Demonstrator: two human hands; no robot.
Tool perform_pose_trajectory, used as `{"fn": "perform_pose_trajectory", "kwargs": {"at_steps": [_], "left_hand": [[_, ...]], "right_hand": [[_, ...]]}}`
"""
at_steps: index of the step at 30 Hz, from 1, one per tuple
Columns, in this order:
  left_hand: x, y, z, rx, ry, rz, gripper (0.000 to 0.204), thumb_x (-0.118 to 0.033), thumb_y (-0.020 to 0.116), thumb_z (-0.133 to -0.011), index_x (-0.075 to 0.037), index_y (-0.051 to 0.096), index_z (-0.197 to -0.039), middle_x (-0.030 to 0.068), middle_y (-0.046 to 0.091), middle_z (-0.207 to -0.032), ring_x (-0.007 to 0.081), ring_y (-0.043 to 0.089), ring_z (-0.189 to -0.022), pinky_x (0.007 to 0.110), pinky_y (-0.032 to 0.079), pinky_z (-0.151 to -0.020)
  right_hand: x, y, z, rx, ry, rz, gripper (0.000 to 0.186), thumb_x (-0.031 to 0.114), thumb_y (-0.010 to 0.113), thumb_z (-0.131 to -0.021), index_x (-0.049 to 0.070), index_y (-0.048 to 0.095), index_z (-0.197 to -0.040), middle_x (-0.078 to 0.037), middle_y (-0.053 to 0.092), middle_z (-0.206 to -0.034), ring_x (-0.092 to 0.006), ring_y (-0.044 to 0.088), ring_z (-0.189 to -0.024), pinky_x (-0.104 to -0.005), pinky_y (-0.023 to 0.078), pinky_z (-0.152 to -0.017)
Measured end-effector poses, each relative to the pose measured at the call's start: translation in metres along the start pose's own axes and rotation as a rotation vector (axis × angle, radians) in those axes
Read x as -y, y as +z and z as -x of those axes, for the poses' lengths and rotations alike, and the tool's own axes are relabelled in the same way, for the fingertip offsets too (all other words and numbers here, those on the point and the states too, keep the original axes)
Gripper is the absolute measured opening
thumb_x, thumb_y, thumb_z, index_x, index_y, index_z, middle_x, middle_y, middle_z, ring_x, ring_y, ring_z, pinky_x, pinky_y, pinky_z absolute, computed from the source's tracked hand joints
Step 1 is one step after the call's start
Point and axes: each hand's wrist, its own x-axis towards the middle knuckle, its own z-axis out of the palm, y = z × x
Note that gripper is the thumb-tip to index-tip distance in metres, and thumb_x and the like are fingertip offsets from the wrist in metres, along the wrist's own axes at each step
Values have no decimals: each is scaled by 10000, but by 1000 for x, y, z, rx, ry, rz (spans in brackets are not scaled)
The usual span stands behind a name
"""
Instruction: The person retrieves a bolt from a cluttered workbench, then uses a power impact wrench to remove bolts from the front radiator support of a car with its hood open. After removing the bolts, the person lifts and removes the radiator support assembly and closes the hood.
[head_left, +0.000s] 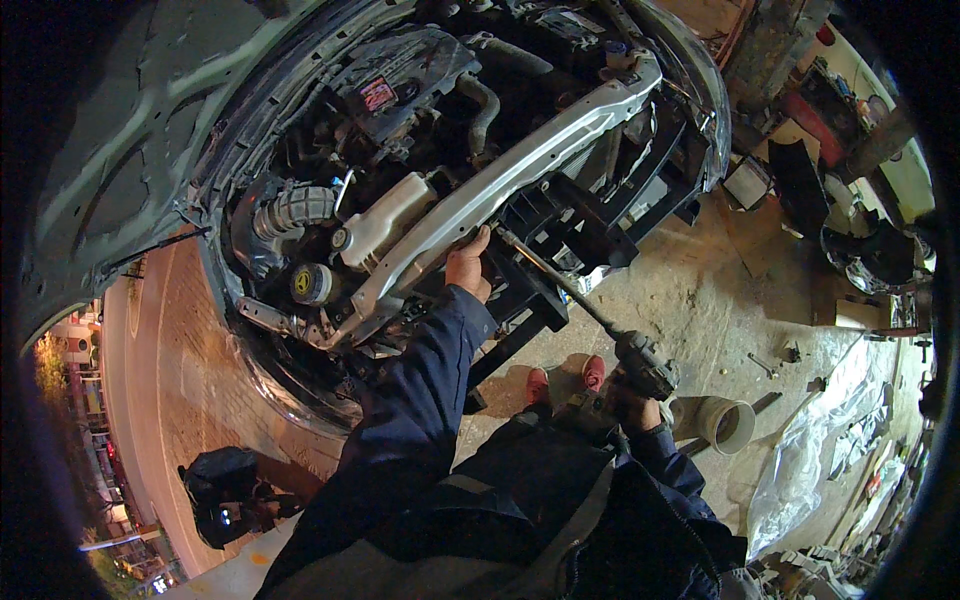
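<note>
My right hand (630,408) is closed around the handle of a dark power impact wrench (648,366). A long thin extension bar (560,281) runs from the wrench up and left to the front of the car, its tip near the silver radiator support crossbar (520,177). Beside that tip, my left hand (468,268) rests at the crossbar's front edge, its fingers closed together. What they hold is too small or hidden to make out. Below the crossbar sits a black plastic frame (570,215).
The hood (110,130) stands raised at left. Behind the crossbar are a coolant tank (385,220), a yellow-marked cap (311,284) and an engine cover (400,80). A bucket (725,425), a loose tool (763,366) and plastic sheeting (810,450) lie on the floor at right.
</note>
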Motion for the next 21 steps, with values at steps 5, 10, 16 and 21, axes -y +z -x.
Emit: {"fn": "perform_pose_trajectory", "kwargs": {"at_steps": [5,10,16,21], "left_hand": [[1,2,3,-36,96,-74,674,-369,832,-946,-16,618,-1479,115,556,-1562,272,447,-1418,472,256,-1235],[-3,-1,2,27,40,-47,603,-348,806,-981,-102,619,-1500,42,568,-1526,243,495,-1346,506,347,-1178],[3,-2,1,-35,68,-76,581,-333,809,-980,-114,631,-1488,48,589,-1497,247,527,-1315,480,417,-1121],[3,-3,-3,48,50,-1,562,-315,810,-979,-103,635,-1470,38,626,-1443,224,554,-1283,458,429,-1114]], "right_hand": [[-16,-11,-9,107,-197,467,320,226,654,-1070,66,711,-1341,-68,730,-1218,-206,702,-1044,-376,613,-854],[-22,-12,-9,157,-226,391,344,227,636,-1084,72,677,-1388,-67,712,-1250,-207,681,-1082,-386,603,-907],[-19,-10,-9,135,-212,476,346,236,663,-1068,85,685,-1378,-44,718,-1206,-179,680,-1006,-351,592,-829],[-22,-12,-12,148,-62,505,320,223,674,-1058,103,709,-1353,-30,745,-1144,-153,680,-912,-335,557,-720]]}}
